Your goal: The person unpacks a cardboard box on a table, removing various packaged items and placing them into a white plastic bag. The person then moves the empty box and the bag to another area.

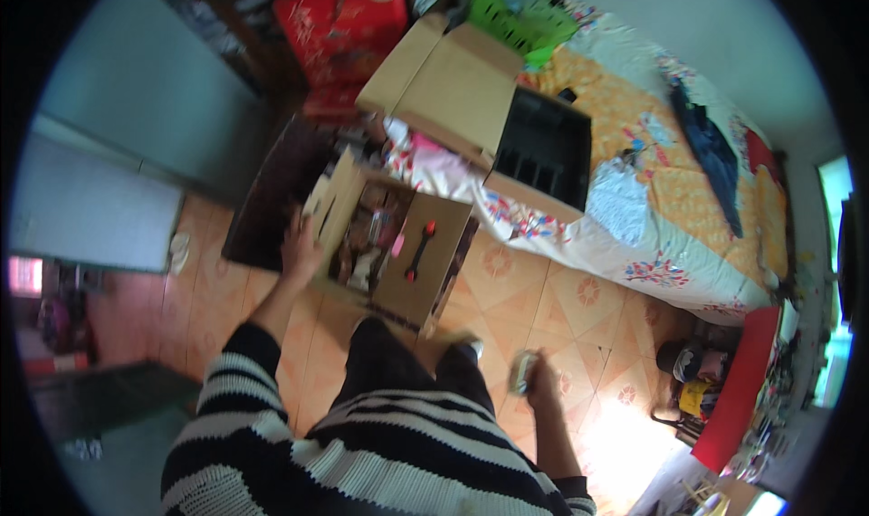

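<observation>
A cardboard box [421, 265] stands on the floor before my feet. One half of its top is covered by a panel with a black strap handle [421, 251] with red ends. Through the other half, mixed items [370, 231] show inside, too jumbled to name. My left hand [301, 248] is at the raised cardboard flap [333, 207] on the box's left side; whether its fingers grip the flap is unclear. Out to the right, my right hand [541, 381] holds a small pale-green object [522, 372], blurred by motion.
A large opened carton with a black compartmented insert [543, 153] lies on the bed's edge. The bed [652, 231] bears dark blue trousers [706, 149] and a green plastic basket [523, 17]. A red box [343, 34] stands behind. A dark brown container [265, 210] flanks the box.
</observation>
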{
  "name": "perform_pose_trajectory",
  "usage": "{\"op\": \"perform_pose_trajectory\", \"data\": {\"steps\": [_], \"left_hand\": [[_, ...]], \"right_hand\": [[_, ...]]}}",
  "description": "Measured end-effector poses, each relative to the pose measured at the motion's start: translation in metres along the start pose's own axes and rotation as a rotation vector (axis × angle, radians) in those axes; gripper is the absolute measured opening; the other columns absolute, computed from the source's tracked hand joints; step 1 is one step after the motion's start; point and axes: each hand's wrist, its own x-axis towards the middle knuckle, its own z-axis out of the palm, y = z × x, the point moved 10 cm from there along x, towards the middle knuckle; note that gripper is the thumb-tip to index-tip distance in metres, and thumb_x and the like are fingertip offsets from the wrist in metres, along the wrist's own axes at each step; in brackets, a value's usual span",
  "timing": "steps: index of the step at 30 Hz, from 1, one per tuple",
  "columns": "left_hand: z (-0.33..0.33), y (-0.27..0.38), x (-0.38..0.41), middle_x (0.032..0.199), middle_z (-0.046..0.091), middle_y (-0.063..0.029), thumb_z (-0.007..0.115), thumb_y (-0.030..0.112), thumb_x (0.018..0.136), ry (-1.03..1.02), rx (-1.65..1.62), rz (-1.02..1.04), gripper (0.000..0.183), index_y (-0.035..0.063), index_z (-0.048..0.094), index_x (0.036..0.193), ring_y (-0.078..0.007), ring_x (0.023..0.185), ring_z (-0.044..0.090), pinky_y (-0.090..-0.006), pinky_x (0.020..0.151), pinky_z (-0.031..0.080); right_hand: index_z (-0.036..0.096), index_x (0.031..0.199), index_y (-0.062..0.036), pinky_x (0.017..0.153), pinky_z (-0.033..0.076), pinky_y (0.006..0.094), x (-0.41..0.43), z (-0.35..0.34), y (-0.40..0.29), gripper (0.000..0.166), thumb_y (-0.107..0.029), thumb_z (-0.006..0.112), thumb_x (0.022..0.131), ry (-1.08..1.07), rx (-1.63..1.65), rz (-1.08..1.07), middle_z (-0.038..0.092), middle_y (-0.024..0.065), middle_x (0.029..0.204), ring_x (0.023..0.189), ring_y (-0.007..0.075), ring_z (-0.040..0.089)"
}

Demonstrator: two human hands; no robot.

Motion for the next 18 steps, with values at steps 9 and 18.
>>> {"op": "perform_pose_trajectory", "data": {"steps": [9, 18], "left_hand": [[0.016, -0.004, 0.017, 0.144, 0.031, -0.0108, 0.058, 0.014, 0.074, 0.033, 0.091, -0.218, 0.053, 0.0138, 0.045, 0.125, -0.0349, 0.125, 0.037, -0.0502, 0.093, 0.041], [-0.002, 0.038, 0.013, 0.148, 0.023, -0.0136, 0.068, 0.008, 0.072, 0.201, 0.228, -0.346, 0.076, 0.0225, 0.036, 0.139, -0.0369, 0.134, 0.024, -0.0572, 0.101, 0.027]], "right_hand": [[0.057, 0.103, -0.0109, 0.067, 0.051, 0.0314, 0.019, 0.033, -0.189, 0.036, -0.044, 0.049, 0.092, -0.129, 0.178, -0.160, 0.063, 0.0024, 0.092, 0.080, 0.0153, 0.062], [0.055, 0.097, -0.0089, 0.071, 0.054, 0.0335, 0.106, 0.129, -0.306, 0.028, -0.036, 0.046, 0.096, -0.220, 0.073, -0.165, 0.062, 0.0041, 0.086, 0.076, 0.0157, 0.063]]}}
